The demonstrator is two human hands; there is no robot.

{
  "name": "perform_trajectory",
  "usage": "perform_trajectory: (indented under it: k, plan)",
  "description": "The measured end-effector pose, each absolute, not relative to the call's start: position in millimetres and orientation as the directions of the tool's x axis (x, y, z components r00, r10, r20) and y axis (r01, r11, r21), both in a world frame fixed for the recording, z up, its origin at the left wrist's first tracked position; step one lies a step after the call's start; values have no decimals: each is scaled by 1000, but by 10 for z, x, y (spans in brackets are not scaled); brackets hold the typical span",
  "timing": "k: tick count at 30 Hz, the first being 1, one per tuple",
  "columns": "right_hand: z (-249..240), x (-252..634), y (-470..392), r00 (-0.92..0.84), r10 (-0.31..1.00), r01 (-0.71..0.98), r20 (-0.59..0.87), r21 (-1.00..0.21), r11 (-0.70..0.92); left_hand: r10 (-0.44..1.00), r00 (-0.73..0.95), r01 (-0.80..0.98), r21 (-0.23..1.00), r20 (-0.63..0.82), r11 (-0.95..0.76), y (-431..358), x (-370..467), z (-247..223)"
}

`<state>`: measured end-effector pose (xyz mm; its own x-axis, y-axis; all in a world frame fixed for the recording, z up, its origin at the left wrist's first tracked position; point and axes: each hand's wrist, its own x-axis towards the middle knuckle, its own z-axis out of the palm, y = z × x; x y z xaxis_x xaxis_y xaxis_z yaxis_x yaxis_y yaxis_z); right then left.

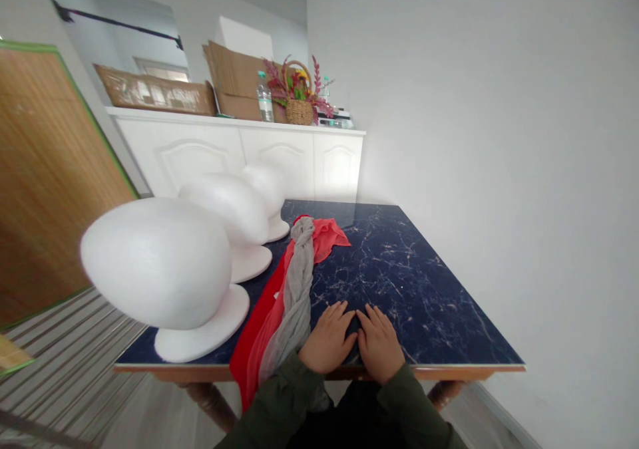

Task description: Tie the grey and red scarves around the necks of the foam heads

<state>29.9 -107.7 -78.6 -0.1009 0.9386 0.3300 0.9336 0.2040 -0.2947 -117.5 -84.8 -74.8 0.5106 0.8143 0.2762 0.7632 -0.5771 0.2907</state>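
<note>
— What is seen from the head camera at the near edge of the table?

— Both hands are laid flat, palms down, nothing held. The left hand is spread just beside the scarves, a grey one twisted with red ones and draped over the near edge.

— And the right hand?

— Spread too, touching the left. Three foam heads are lined up along the left side.

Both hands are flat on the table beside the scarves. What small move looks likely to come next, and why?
Probably the left hand slides left to grasp the grey scarf: it lies right beside that hand, twisted with the red scarf, and both hands rest empty.
</note>
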Motion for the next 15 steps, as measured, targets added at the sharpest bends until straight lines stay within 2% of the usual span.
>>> perform_trajectory:
  k: [15]
  plan:
    - [-806, 306, -1074, -101, 931, 940, 352, -273, 205, 808, 503, 751, 309, 305, -584, -872, -1166, -736]
